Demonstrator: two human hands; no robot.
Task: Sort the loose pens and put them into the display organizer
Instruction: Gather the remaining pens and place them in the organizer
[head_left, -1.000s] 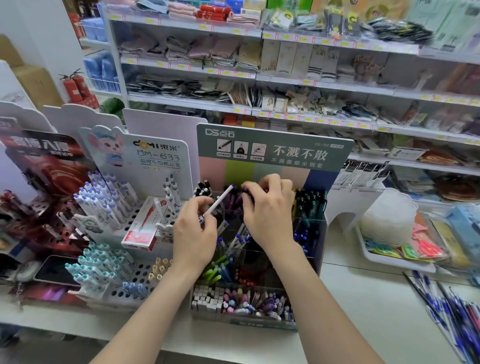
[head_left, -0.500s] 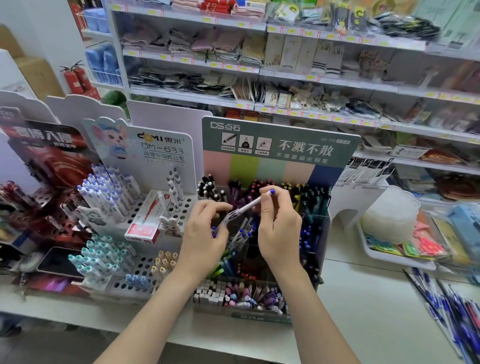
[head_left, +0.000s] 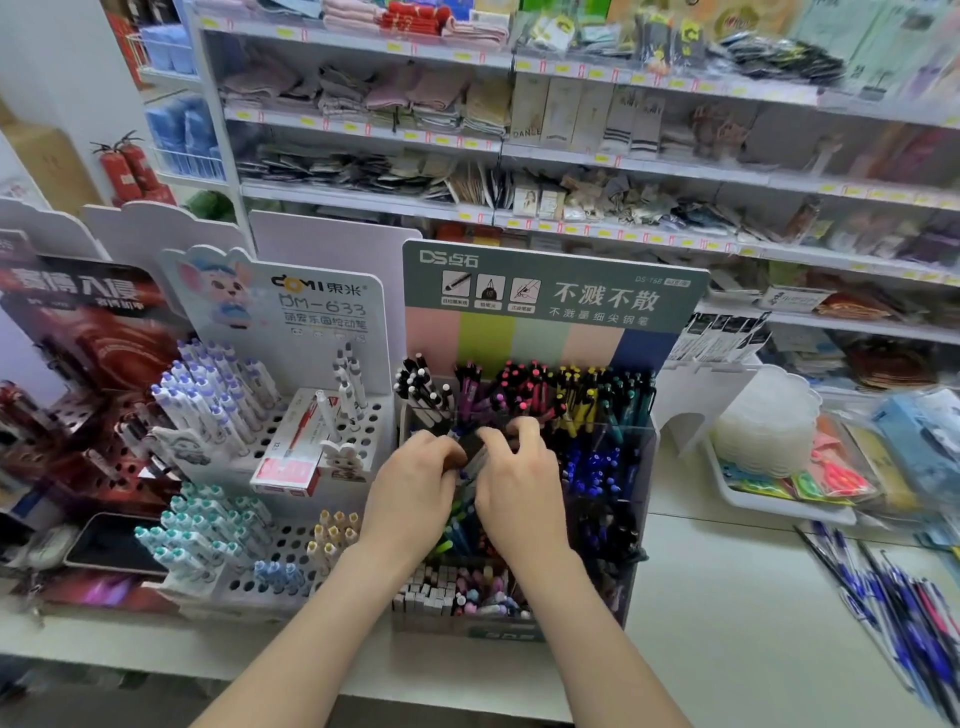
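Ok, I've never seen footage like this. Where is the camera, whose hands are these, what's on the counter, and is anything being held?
There is no machine: the grip here is a person's two bare hands. The one picture comes from a wide-angle camera worn on the head, looking forward and down, so the arms enter from the bottom. The left hand and right hand meet over a pen organizer with a green sign, its compartments packed with coloured pens. Between them they pinch what is most likely a pen, dark and too blurred to be sure. Left of it stands a white pen stand; to the right, a white tray and a heap of loose pens lie on the counter. Shop shelves fill the background.
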